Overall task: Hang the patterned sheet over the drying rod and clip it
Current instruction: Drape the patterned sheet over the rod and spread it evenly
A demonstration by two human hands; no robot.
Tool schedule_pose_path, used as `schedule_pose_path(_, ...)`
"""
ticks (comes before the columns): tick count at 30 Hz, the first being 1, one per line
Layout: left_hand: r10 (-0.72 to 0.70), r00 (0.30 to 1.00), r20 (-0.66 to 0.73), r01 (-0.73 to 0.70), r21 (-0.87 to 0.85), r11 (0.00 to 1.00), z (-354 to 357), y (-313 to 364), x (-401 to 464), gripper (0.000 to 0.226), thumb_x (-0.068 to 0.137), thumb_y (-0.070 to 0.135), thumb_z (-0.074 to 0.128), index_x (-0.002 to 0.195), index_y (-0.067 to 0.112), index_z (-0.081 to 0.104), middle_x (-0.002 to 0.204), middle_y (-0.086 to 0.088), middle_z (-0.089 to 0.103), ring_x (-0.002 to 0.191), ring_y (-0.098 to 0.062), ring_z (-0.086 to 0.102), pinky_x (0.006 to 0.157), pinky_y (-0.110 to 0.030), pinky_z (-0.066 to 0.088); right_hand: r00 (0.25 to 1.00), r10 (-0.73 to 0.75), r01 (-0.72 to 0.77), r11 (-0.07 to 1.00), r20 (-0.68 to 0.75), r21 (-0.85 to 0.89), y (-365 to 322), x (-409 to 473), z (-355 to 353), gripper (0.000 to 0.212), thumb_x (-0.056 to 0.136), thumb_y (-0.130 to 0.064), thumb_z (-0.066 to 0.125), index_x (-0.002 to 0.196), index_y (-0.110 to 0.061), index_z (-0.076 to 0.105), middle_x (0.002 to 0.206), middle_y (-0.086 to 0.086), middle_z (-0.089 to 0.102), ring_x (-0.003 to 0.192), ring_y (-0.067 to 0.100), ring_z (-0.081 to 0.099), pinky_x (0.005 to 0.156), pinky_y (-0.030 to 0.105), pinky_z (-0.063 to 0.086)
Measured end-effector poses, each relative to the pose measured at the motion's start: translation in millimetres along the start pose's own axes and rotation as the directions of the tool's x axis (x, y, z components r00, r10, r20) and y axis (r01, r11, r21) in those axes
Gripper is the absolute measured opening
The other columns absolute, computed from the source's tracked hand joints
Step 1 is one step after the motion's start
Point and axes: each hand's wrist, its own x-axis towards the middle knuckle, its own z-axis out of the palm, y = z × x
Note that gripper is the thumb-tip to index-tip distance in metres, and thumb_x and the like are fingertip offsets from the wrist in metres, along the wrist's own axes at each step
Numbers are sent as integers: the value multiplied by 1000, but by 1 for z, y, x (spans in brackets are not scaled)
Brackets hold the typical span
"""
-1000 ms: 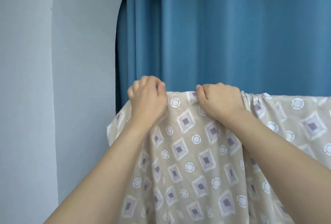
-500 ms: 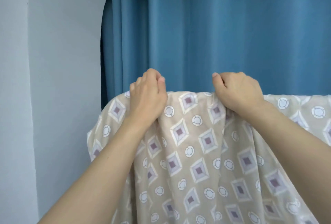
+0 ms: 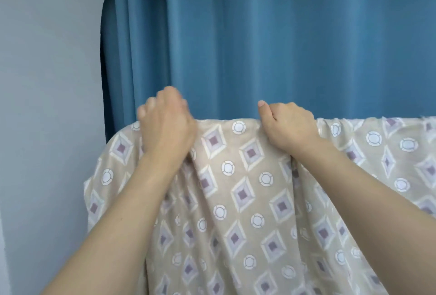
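The patterned sheet (image 3: pixel 238 190) is beige with purple diamonds and white rings. It hangs draped over a horizontal line at mid-height, and the drying rod under its top fold is hidden by the cloth. My left hand (image 3: pixel 166 127) grips the top edge near the sheet's left end, fingers curled over the fold and slightly blurred. Further right, my right hand (image 3: pixel 286 124) holds the same top edge, with its thumb raised. The cloth between the two hands lies fairly flat, with folds running down below each wrist. No clip is in view.
A blue curtain (image 3: pixel 271 39) hangs right behind the sheet. A pale grey wall (image 3: pixel 47 105) fills the left side, close to the sheet's left corner.
My hands have moved apart along the top edge, spreading the sheet wider. The left hand has slid left and lifted a little; the view has shifted slightly.
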Motion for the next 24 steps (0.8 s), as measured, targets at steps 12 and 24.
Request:
schedule_pose_path(12,21,995,93,-21,-6,1000,14,2,2,11,94,11,42,91,10,53,84,-14,62,87,-38,53,80,-43,32,997,41,-51,979,-58,-199,60,-16,-9,59,103,-41,14,60,-16,45,59,3,52,66,32,54,59,34,32)
schedule_pose_path(24,77,994,71,-85,108,991,24,-1,-4,44,98,53,37,99,20,66,104,-8,67,106,-35,54,109,-52,24,999,50,-53,971,-18,-233,59,-10,-6,58,102,-39,18,53,-18,41,56,3,47,65,31,48,66,35,32)
